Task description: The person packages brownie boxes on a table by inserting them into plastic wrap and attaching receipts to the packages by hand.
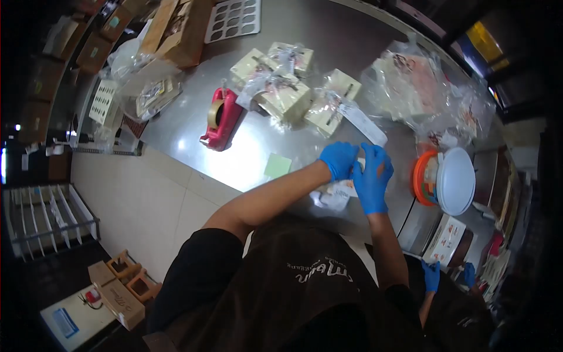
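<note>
Both of my hands wear blue gloves and meet close together over the near edge of the steel table. My left hand point(339, 161) has its fingers curled in. Beside it, my right hand point(373, 179) is bent with fingertips pinched toward the left. Something small and pale shows between them, too covered to name. Under the hands lies a crumpled clear plastic packet point(332, 198). Just beyond them a white paper strip point(363, 125) rests against a cream box in clear wrap point(332, 101). A green paper square point(277, 166) lies to the left.
A red tape dispenser point(220, 124) stands left, near more wrapped cream boxes point(281, 91). Large clear plastic bags point(410, 82) lie far right. A round tub with a white lid point(457, 181) sits right, next to an orange rim point(421, 178). A co-worker's gloved hand point(431, 274) is lower right.
</note>
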`<state>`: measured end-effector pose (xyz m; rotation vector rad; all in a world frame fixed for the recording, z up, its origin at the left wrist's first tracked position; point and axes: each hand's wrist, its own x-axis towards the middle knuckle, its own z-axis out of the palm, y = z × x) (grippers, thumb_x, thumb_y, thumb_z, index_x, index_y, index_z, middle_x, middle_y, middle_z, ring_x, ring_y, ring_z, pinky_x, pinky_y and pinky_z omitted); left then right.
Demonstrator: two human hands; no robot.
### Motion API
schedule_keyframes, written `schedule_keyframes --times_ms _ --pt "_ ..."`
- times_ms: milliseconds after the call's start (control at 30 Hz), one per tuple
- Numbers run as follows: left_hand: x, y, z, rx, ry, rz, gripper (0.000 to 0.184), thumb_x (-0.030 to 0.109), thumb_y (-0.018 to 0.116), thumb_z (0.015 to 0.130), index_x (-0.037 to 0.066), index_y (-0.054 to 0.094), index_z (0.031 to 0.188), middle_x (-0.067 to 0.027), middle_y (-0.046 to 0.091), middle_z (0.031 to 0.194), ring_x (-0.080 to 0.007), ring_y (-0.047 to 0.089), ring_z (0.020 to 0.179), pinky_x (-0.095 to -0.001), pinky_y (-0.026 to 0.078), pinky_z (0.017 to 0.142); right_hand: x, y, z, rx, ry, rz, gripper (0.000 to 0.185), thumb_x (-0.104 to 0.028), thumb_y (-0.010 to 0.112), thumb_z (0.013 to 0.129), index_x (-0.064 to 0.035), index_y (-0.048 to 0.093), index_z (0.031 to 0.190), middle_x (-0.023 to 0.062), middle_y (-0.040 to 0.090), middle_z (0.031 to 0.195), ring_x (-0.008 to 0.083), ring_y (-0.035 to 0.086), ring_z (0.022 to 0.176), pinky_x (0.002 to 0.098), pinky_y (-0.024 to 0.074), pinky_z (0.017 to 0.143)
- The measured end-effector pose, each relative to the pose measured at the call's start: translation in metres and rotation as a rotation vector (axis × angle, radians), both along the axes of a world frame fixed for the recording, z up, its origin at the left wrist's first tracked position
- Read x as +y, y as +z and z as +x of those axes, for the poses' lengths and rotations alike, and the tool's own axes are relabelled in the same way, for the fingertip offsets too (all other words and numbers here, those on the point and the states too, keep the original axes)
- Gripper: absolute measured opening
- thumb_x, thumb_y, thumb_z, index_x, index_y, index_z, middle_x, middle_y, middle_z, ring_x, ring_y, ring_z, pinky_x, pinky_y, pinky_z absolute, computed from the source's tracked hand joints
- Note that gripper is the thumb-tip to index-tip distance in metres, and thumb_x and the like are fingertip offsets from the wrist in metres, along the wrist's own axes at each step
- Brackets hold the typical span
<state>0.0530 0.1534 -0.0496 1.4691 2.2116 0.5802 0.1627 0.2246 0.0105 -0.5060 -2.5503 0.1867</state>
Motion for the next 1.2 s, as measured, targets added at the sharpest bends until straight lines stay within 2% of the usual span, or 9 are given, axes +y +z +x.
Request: schedule_keyframes --times_ms 100,167,200,267,433,567,767,967,1200 --pt "-0.016 -0.044 0.021 -0.101 0.116 0.034 0.036 0.037 0.073 0.068 0.006 0.062 0.083 -0.0146 0.064 0.084 -0.0304 0.064 0.084 -0.0420 0.052 0.071 -0.054 0.023 -0.046 0.144 0.270 -0.411 0.028 -0.014 0.064 0.079 -0.0071 0.060 0.107 0.0104 0.060 0.087 0.0281 0.060 0.079 0.0415 0.0473 0.074" --pt "-0.021 -0.076 0.027 -0.139 0.157 0.050 0.037 0.042 0.072 0.066 0.007 0.068 0.078 -0.0141 0.067 0.079 -0.0269 0.065 0.081 -0.0383 0.053 0.068 -0.112 0.046 -0.081 -0.203 0.455 -1.256 0.033 -0.011 0.068 0.080 -0.0073 0.061 0.112 0.0108 0.060 0.102 0.0202 0.059 0.090 0.0363 0.0483 0.083" --pt "-0.023 -0.061 0.022 -0.145 0.168 0.062 0.037 0.042 0.072 0.066 0.007 0.068 0.078 -0.0141 0.067 0.079 -0.0269 0.065 0.081 -0.0383 0.053 0.068 -0.136 0.021 -0.105 -0.314 0.619 -1.490 0.032 -0.021 0.067 0.084 -0.0088 0.061 0.113 0.0068 0.060 0.105 0.0161 0.058 0.088 0.0329 0.0476 0.081" --pt "-0.029 -0.008 0.017 -0.168 0.059 -0.217 0.049 0.051 0.071 0.071 0.007 0.066 0.091 -0.0128 0.065 0.095 -0.0306 0.058 0.096 -0.0411 0.049 0.082 -0.180 0.020 -0.155 -0.744 0.398 -1.990 0.033 -0.033 0.064 0.086 -0.0110 0.062 0.111 0.0045 0.061 0.102 0.0149 0.058 0.087 0.0300 0.0462 0.077" --pt "-0.044 -0.021 0.017 -0.141 0.095 0.055 0.049 0.055 0.070 0.068 0.010 0.066 0.088 -0.0092 0.065 0.090 -0.0271 0.057 0.094 -0.0393 0.045 0.076 -0.272 -0.055 -0.237 -0.538 -0.068 -1.886 0.032 -0.041 0.063 0.086 -0.0140 0.064 0.103 0.0010 0.060 0.092 0.0119 0.054 0.079 0.0276 0.0422 0.067" --pt "-0.047 -0.027 0.021 -0.145 0.153 0.053 0.048 0.054 0.071 0.068 0.010 0.067 0.088 -0.0083 0.065 0.090 -0.0264 0.057 0.094 -0.0391 0.045 0.077 -0.288 -0.072 -0.244 -0.372 -0.169 -1.891 0.030 -0.041 0.064 0.086 -0.0144 0.065 0.101 -0.0012 0.058 0.086 0.0097 0.048 0.072 0.0265 0.0373 0.058" --pt "-0.072 -0.033 0.009 -0.149 0.169 0.042 0.050 0.056 0.070 0.068 0.011 0.067 0.089 -0.0074 0.065 0.088 -0.0259 0.057 0.092 -0.0400 0.045 0.076 -0.304 -0.020 -0.229 -0.291 -0.157 -1.960 0.029 -0.036 0.072 0.081 -0.0144 0.065 0.099 -0.0045 0.045 0.073 0.0074 0.035 0.060 0.0240 0.0286 0.053" --pt "-0.129 -0.047 0.013 -0.148 0.239 0.017 0.051 0.056 0.070 0.068 0.011 0.067 0.090 -0.0074 0.065 0.088 -0.0259 0.057 0.092 -0.0401 0.045 0.076 -0.318 -0.053 -0.206 -0.698 -0.311 -1.992 0.027 -0.035 0.074 0.079 -0.0173 0.065 0.098 -0.0043 0.038 0.072 0.0081 0.033 0.063 0.0249 0.0295 0.057" --pt "-0.172 -0.058 0.021 -0.141 0.361 0.000 0.052 0.057 0.069 0.069 0.010 0.067 0.091 -0.0075 0.065 0.089 -0.0258 0.056 0.091 -0.0403 0.044 0.075 -0.317 -0.096 -0.210 -0.731 -0.291 -1.909 0.026 -0.035 0.075 0.077 -0.0165 0.067 0.094 -0.0031 0.037 0.071 0.0097 0.032 0.062 0.0249 0.0296 0.058"
